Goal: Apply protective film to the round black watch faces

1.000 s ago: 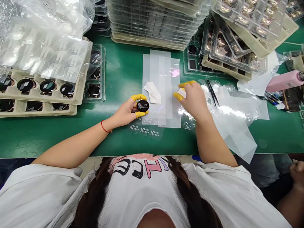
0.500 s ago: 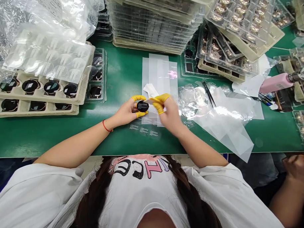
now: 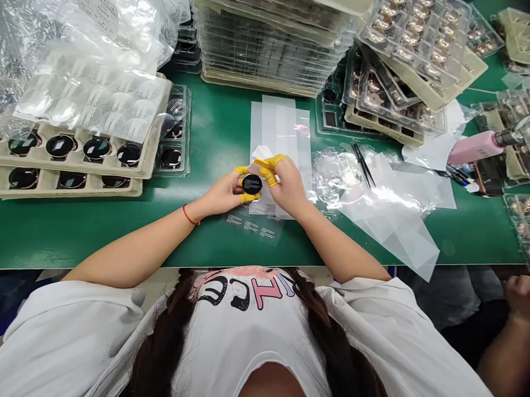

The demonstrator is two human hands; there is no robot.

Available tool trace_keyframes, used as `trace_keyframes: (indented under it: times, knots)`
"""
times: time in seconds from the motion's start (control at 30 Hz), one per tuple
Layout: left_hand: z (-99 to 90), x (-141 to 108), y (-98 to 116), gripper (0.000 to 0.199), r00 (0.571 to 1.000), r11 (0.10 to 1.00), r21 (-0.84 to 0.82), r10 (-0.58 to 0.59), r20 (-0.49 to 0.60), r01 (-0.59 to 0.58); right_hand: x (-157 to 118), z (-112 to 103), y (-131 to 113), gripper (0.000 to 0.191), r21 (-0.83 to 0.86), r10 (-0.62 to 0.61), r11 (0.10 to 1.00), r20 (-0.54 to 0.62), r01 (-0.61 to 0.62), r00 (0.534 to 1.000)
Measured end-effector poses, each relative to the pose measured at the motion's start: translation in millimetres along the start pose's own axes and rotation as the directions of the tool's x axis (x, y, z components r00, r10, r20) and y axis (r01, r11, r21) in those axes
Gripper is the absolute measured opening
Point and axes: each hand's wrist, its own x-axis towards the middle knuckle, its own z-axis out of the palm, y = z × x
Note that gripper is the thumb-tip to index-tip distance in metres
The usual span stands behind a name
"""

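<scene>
My left hand (image 3: 226,191), with yellow finger cots, is closed around a round black watch face (image 3: 250,185) with lines of white print on it. The fingers grip it by the edge, print side up. Just to its right, my right hand (image 3: 286,183), also in yellow finger cots, pinches a small pale flat piece (image 3: 254,168) against the upper edge of the disc. I cannot tell what that piece is made of. Behind the hands lies a crumpled white wipe (image 3: 262,152). Below them is a clear film sheet (image 3: 252,227) printed with small white text blocks.
Translucent sheets (image 3: 279,121) lie under the hands. Left are trays of black watch faces (image 3: 70,164); a tall tray stack (image 3: 274,54) stands behind. Rightward lie black tweezers (image 3: 364,165), loose film (image 3: 393,209) and a pink bottle (image 3: 475,148). Another person's hand (image 3: 522,297) shows at far right.
My right hand has shifted slightly left and up, bringing the pale piece over the upper edge of the watch face. The watch face now faces the camera more squarely. My left hand keeps its grip.
</scene>
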Motion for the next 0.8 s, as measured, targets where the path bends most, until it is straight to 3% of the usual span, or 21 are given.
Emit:
trace_keyframes:
  times: [0.13,0.3,0.47,0.6,0.7,0.8]
  knots:
    - [0.0,-0.8,3.1,0.060,1.000,1.000,0.000,-0.005,0.019,0.005,-7.1,-10.3,-3.3,0.027,-0.050,-0.115,0.992,0.040,0.117,0.993]
    - [0.5,-0.6,2.1,0.056,1.000,0.998,0.056,0.028,0.012,-0.028,-26.5,-7.5,-10.8,0.034,-0.208,-0.147,0.962,0.163,0.179,0.976]
    - [1.0,-0.5,2.7,0.055,0.997,0.998,0.040,0.049,0.055,-0.051,-42.9,-4.0,-12.1,0.034,-0.247,-0.213,0.940,0.105,0.233,0.971]
    - [-0.8,0.5,0.2,0.054,0.998,0.998,0.034,0.055,0.044,-0.057,-53.0,1.5,-13.1,0.035,-0.226,-0.147,0.960,0.096,0.166,0.984]
    - [-0.9,0.8,-0.6,0.055,0.999,0.999,0.015,0.046,0.019,-0.046,-54.1,0.3,-14.7,0.028,-0.112,-0.077,0.990,0.072,0.085,0.994]
    - [0.8,-0.2,1.3,0.056,1.000,1.000,-0.002,0.013,0.004,-0.013,-48.1,-8.5,-17.5,0.023,0.105,0.104,0.990,-0.083,-0.095,0.991]
